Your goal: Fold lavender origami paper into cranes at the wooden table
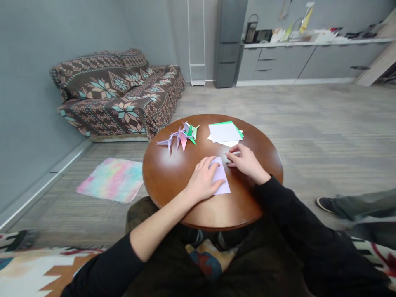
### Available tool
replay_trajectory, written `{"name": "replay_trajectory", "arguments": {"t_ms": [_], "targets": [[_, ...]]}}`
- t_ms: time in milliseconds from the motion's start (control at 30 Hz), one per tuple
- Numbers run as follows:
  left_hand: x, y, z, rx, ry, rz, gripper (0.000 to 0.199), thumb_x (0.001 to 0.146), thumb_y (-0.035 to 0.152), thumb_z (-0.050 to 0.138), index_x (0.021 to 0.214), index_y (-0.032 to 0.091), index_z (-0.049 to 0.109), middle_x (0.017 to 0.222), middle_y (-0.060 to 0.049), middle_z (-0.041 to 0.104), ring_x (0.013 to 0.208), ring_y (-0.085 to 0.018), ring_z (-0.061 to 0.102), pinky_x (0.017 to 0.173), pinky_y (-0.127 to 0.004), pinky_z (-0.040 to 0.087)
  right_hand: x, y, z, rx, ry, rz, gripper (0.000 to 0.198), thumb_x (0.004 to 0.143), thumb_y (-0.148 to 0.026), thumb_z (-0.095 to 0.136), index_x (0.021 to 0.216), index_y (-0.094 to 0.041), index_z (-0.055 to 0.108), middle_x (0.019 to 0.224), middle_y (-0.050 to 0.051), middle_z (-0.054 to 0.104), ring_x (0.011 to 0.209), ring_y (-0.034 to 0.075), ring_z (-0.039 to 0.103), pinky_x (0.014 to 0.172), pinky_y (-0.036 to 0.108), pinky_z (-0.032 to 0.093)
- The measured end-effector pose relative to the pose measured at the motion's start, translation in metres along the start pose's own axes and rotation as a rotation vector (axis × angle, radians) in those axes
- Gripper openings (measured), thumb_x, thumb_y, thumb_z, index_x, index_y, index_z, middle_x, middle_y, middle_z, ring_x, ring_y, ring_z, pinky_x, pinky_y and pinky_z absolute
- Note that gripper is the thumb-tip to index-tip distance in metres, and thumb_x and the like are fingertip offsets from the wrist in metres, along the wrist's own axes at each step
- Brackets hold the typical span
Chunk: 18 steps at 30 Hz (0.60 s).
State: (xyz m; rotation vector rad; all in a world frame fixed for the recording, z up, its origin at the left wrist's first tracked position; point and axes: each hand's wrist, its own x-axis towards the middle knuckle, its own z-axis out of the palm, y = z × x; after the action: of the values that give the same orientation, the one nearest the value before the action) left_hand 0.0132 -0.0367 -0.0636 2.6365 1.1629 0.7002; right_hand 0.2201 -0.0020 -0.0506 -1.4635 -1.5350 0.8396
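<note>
A folded sheet of lilac paper (222,184) lies on the round brown table. My left hand (202,178) rests on top of its left part, fingers stretched out and thumb apart, pressing it against the wood. To the right of the paper, my right hand (244,162) hovers close to the tabletop with loosely bent fingers spread apart and nothing visible in them. Beyond my hands, several folded paper cranes (182,138) in lilac, pink and green stand grouped at the far left. A stack of square paper sheets (223,133), lilac on top with green and cream beneath, lies at the far side.
The round table (173,181) has a curved edge close to my lap. A patterned covered sofa (120,93) and a pastel rug (113,179) are to the left. Another person's leg (361,205) extends at the right. Kitchen cabinets (284,62) line the back wall.
</note>
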Motion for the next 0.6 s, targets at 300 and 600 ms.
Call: {"name": "replay_trajectory", "arguments": {"t_ms": [300, 600], "targets": [[0.001, -0.007, 0.007, -0.062, 0.086, -0.059, 0.067, 0.086, 0.038, 0.073, 0.141, 0.015, 0.043, 0.153, -0.024, 0.043, 0.144, -0.038, 0.042, 0.119, -0.058, 0.038, -0.016, -0.020, -0.005, 0.511, -0.158, 0.277, 0.021, 0.086, -0.034, 0.072, 0.096, -0.022, 0.058, 0.102, 0.010, 0.068, 0.096, 0.025, 0.071, 0.075, 0.044, 0.067], [0.002, -0.011, 0.009, -0.105, 0.084, -0.078, 0.063, 0.085, 0.036, 0.074, 0.138, 0.013, 0.048, 0.149, -0.024, 0.049, 0.143, -0.038, 0.045, 0.119, -0.058, 0.038, -0.009, -0.023, -0.014, 0.725, -0.197, 0.395, 0.014, 0.087, -0.032, 0.068, 0.092, -0.024, 0.059, 0.110, 0.011, 0.066, 0.104, 0.028, 0.067, 0.082, 0.052, 0.064]]}}
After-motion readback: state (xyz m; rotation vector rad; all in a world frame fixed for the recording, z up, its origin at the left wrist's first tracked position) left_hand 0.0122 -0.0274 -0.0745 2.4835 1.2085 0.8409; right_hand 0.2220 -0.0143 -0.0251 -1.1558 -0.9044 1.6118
